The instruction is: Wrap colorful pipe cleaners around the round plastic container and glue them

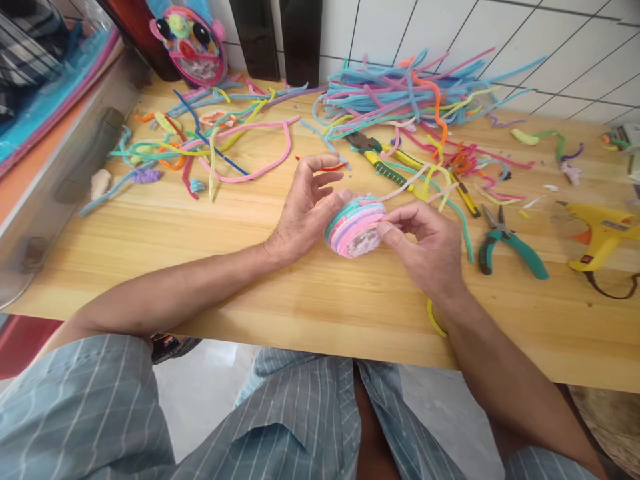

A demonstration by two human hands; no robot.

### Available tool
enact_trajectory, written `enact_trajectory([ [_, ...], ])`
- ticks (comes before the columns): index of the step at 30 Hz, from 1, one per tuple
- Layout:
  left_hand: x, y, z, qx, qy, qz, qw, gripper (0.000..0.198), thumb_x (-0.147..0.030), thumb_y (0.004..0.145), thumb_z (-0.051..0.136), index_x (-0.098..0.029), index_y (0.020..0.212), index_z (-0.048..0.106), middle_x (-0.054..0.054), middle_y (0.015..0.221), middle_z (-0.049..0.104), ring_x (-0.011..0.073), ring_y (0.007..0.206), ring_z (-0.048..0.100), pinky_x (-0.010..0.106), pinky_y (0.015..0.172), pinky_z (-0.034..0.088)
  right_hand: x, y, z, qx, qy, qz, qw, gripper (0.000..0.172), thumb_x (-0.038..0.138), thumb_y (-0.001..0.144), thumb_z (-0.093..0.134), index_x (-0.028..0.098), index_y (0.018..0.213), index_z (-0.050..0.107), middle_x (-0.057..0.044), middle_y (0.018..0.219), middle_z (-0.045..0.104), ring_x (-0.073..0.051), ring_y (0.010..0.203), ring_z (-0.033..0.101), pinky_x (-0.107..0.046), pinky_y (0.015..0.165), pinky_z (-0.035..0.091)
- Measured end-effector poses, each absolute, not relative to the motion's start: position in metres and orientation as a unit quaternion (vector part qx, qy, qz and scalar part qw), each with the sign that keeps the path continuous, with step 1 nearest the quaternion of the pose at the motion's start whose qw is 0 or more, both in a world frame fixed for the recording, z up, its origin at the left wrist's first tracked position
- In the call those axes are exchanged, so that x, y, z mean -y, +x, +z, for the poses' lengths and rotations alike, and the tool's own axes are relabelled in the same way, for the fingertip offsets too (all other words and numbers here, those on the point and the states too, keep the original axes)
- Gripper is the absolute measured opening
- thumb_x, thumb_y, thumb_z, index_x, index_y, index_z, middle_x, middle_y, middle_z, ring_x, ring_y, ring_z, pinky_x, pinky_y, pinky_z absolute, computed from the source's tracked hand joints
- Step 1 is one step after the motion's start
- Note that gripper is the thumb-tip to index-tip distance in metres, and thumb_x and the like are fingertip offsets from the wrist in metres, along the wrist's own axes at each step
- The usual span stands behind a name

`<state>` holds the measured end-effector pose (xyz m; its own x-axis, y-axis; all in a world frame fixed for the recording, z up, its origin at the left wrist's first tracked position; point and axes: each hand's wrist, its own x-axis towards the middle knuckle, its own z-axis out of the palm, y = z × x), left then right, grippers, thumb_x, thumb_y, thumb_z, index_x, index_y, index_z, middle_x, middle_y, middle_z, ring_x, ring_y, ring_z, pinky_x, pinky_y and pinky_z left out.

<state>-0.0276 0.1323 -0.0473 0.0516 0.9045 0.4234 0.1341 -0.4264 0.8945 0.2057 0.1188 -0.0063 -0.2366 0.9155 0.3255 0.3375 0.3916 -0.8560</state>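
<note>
A small round piece [356, 227] wrapped in pink, lilac, white and teal pipe cleaners is held just above the table, its greyish, shiny end tilted toward me. My left hand [313, 210] has its thumb against the piece's upper left side, with the other fingers loosely curled and apart. At the right rim, my right hand [425, 243] pinches the wrapping between thumb and fingers. From behind the piece, a pale pink pipe cleaner [403, 185] runs up to the right. Yellow pipe cleaners [437, 183] lie close behind my right hand.
Yellow-handled pliers [383, 167], teal-handled pliers [510, 243] and a yellow glue gun [603, 233] lie on the wooden table [300, 307]. A pipe-cleaner bundle [380, 93] lies by the tiled wall. Back left stands a decorated figure [190, 43]; a clear bin [75, 167] borders the left side.
</note>
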Motion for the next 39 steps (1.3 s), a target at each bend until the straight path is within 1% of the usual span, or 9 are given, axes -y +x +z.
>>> enact_trajectory([
  [3,-0.129,-0.029,-0.041,-0.397,0.683,0.489,0.369,0.063,-0.074,0.105,0.063,-0.033,0.153,0.058,0.01,0.166,0.059,0.031,0.153,0.062,0.052,0.125,0.057,-0.118,0.206,-0.006,0.715,-0.438,0.33,0.434,0.012,0.034,0.094,0.086,0.03,0.087,0.076,-0.001,0.086,0.079,-0.021,0.077,0.071,-0.039,0.068,0.057],
  [7,-0.121,-0.029,-0.027,-0.374,0.754,0.409,0.353,0.056,-0.064,0.109,0.062,-0.025,0.15,0.065,0.014,0.161,0.064,0.032,0.158,0.057,0.052,0.136,0.045,-0.118,0.206,-0.006,0.715,-0.443,0.325,0.432,0.014,0.037,0.094,0.086,0.03,0.087,0.076,-0.001,0.085,0.078,-0.021,0.076,0.07,-0.039,0.068,0.058],
  [12,-0.122,-0.029,-0.022,-0.388,0.765,0.388,0.338,0.053,-0.055,0.106,0.069,-0.021,0.146,0.066,0.013,0.148,0.071,0.0286,0.139,0.069,0.044,0.124,0.055,-0.118,0.205,-0.005,0.72,-0.436,0.324,0.433,0.011,0.029,0.093,0.085,0.028,0.087,0.075,-0.001,0.087,0.079,-0.02,0.077,0.07,-0.037,0.068,0.056],
  [16,-0.123,-0.028,-0.023,-0.385,0.779,0.386,0.309,0.049,-0.051,0.104,0.071,-0.02,0.142,0.066,0.013,0.141,0.073,0.0284,0.131,0.072,0.043,0.117,0.059,-0.117,0.204,-0.003,0.719,-0.436,0.318,0.437,0.01,0.024,0.092,0.082,0.027,0.087,0.075,0.0,0.085,0.078,-0.019,0.077,0.07,-0.036,0.068,0.055],
  [21,-0.12,-0.027,-0.023,-0.348,0.806,0.401,0.263,0.046,-0.055,0.112,0.059,-0.02,0.14,0.066,0.014,0.139,0.074,0.0288,0.132,0.07,0.046,0.119,0.057,-0.115,0.204,0.0,0.722,-0.438,0.318,0.431,0.011,0.025,0.091,0.082,0.028,0.086,0.073,-0.001,0.085,0.079,-0.019,0.077,0.07,-0.036,0.068,0.056],
  [26,-0.119,-0.027,-0.019,-0.348,0.805,0.396,0.273,0.048,-0.059,0.117,0.045,-0.021,0.139,0.066,0.014,0.139,0.074,0.0273,0.132,0.07,0.046,0.119,0.056,-0.115,0.205,0.0,0.721,-0.439,0.316,0.432,0.012,0.025,0.092,0.083,0.028,0.086,0.073,0.0,0.084,0.076,-0.02,0.076,0.069,-0.038,0.069,0.056],
  [29,-0.12,-0.026,-0.02,-0.354,0.801,0.398,0.271,0.051,-0.062,0.113,0.054,-0.02,0.139,0.065,0.014,0.138,0.074,0.0271,0.13,0.071,0.044,0.116,0.058,-0.115,0.205,0.0,0.722,-0.434,0.32,0.434,0.013,0.027,0.093,0.083,0.029,0.085,0.073,-0.001,0.084,0.075,-0.02,0.077,0.069,-0.038,0.069,0.055],
  [32,-0.121,-0.024,-0.023,-0.358,0.799,0.404,0.266,0.05,-0.059,0.109,0.065,-0.02,0.139,0.065,0.013,0.137,0.075,0.0271,0.129,0.071,0.043,0.114,0.058,-0.115,0.204,0.0,0.723,-0.43,0.322,0.434,0.013,0.026,0.093,0.083,0.029,0.086,0.073,-0.001,0.085,0.076,-0.02,0.077,0.069,-0.038,0.068,0.055],
  [39,-0.116,-0.022,-0.033,-0.38,0.763,0.447,0.27,0.046,-0.051,0.106,0.07,-0.021,0.14,0.063,0.013,0.14,0.073,0.0272,0.133,0.07,0.043,0.116,0.058,-0.118,0.209,-0.003,0.717,-0.441,0.316,0.437,0.01,0.029,0.092,0.085,0.028,0.09,0.076,0.0,0.088,0.077,-0.019,0.079,0.069,-0.036,0.069,0.057],
])
